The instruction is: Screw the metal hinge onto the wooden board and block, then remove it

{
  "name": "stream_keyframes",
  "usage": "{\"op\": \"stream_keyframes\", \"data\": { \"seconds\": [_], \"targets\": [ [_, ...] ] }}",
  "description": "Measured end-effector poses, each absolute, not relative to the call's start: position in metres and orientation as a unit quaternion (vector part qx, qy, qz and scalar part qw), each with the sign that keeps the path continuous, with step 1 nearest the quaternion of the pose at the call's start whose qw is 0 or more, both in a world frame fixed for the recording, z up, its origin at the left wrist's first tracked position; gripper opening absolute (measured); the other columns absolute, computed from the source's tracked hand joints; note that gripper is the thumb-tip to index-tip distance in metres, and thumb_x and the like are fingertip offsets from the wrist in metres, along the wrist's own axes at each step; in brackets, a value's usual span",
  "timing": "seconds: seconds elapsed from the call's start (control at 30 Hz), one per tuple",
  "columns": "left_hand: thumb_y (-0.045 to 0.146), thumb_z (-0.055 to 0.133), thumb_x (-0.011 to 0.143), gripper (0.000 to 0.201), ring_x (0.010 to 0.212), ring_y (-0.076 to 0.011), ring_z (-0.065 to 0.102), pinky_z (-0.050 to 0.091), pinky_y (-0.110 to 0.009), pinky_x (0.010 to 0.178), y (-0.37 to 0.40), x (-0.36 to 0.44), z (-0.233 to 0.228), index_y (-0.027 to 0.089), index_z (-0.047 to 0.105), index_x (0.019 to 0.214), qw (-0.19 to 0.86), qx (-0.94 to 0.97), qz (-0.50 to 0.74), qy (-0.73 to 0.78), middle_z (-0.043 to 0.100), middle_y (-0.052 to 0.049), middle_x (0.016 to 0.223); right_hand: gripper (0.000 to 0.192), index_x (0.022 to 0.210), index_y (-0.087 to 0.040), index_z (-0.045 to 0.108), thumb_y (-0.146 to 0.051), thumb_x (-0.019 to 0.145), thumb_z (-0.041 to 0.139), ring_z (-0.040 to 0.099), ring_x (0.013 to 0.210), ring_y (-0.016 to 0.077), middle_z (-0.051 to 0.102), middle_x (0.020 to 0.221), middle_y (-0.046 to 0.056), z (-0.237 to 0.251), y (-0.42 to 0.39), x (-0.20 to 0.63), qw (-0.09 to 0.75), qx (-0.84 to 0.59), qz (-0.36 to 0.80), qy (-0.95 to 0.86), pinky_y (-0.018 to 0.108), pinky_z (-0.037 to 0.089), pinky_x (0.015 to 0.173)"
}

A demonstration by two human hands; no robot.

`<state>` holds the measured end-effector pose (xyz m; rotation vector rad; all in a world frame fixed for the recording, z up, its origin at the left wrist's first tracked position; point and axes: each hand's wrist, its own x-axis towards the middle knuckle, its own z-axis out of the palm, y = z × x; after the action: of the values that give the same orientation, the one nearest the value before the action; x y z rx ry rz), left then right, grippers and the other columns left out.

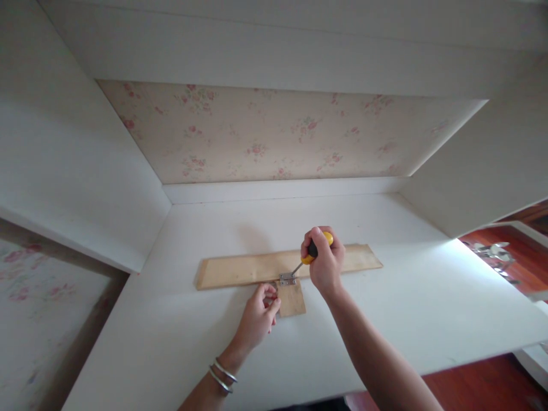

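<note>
My right hand (324,257) is closed round the yellow and black handle of a screwdriver (305,261). Its shaft slants down to the left, the tip at the right side of a small metal hinge (287,278). This hinge lies across the seam between a long wooden board (240,269) and a small wooden block (291,299), both flat on the white surface. With fingers curled and pinched, my left hand (258,313) grips the block's left edge, just below the long board. The exact contact of those fingertips is partly hidden.
The white surface (192,342) ends at a front edge near the bottom. White side panels (466,148) and a floral wall (274,131) enclose it, with a white panel overhead. Beyond the right edge are a red-brown floor (483,382) and shiny metal objects (496,254).
</note>
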<state>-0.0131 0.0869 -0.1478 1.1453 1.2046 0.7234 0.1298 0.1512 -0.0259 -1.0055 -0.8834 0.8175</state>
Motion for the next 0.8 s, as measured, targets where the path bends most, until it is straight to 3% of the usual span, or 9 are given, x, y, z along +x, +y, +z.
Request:
{"op": "stream_keyframes", "data": {
  "seconds": [0.37,0.8],
  "targets": [
    [0.038,0.053,0.081,0.026,0.044,-0.0028,0.047,0.030,-0.014,0.029,0.089,-0.015,-0.146,0.017,0.046,0.094,0.619,0.501,0.312,0.518,0.056,-0.005,0.097,0.025,0.069,-0.020,0.047,-0.038,0.079,0.061,0.040,0.042,0.0080,0.044,0.048,-0.005,-0.028,0.140,0.126,0.656,-0.497,0.360,-0.439,0.022,0.030,0.042],
    [0.036,0.052,0.082,0.042,0.046,-0.0045,0.048,0.033,-0.014,0.029,0.088,-0.015,-0.149,0.020,0.038,0.118,0.609,0.510,0.322,0.515,0.054,-0.003,0.093,0.017,0.065,-0.019,0.049,-0.025,0.066,0.065,0.034,0.035,0.0071,0.043,0.043,-0.007,-0.029,0.171,0.143,0.557,-0.396,0.548,-0.482,0.020,0.025,0.035]
  ]
}}
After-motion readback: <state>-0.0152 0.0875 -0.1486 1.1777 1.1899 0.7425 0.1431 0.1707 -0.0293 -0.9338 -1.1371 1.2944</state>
